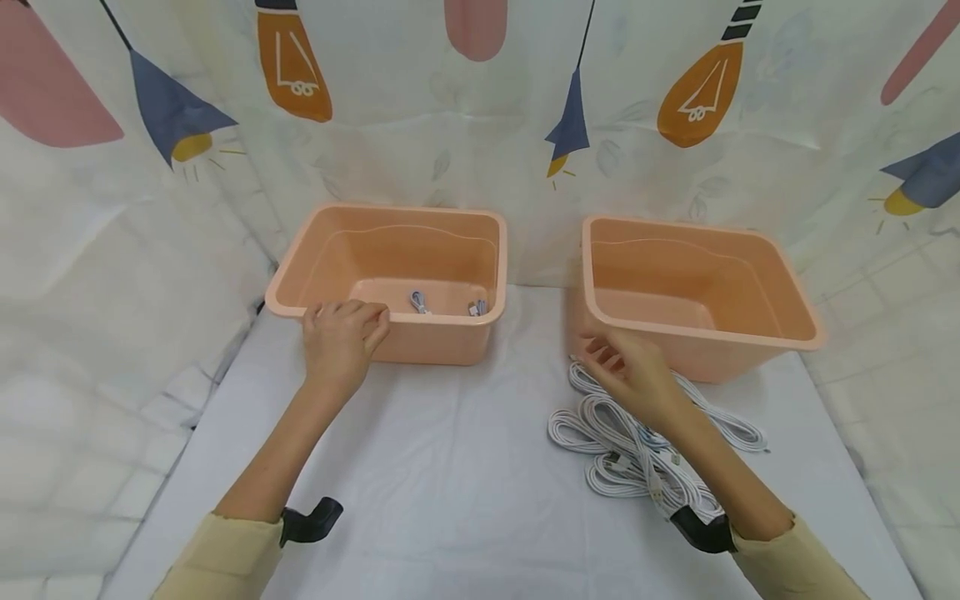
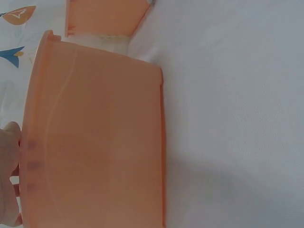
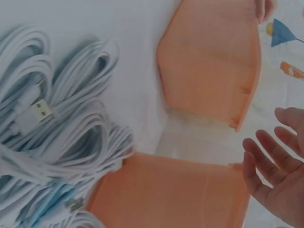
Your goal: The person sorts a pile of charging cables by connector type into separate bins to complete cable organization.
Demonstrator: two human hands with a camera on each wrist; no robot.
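Observation:
My left hand (image 1: 337, 346) grips the front rim of the left peach plastic bin (image 1: 427, 340). In the left wrist view, dark fingertip shadows show through that bin's wall, just below the rim. Inside it lie a small bundled grey cable (image 1: 417, 301) and another small cable (image 1: 477, 308) with a pale connector. My right hand (image 1: 637, 367) hovers with loosely bent fingers and holds nothing, near the front left corner of the right peach bin (image 1: 720, 354). Beneath the right hand and forearm lies a pile of coiled white USB cables (image 1: 600, 425), with a blue piece (image 3: 52, 202) among them.
Both bins stand at the back of a table covered in white cloth (image 1: 465, 483), a gap between them. A printed curtain (image 1: 480, 125) hangs behind them and along both sides. A black strap mount (image 1: 311, 521) sits on each wrist.

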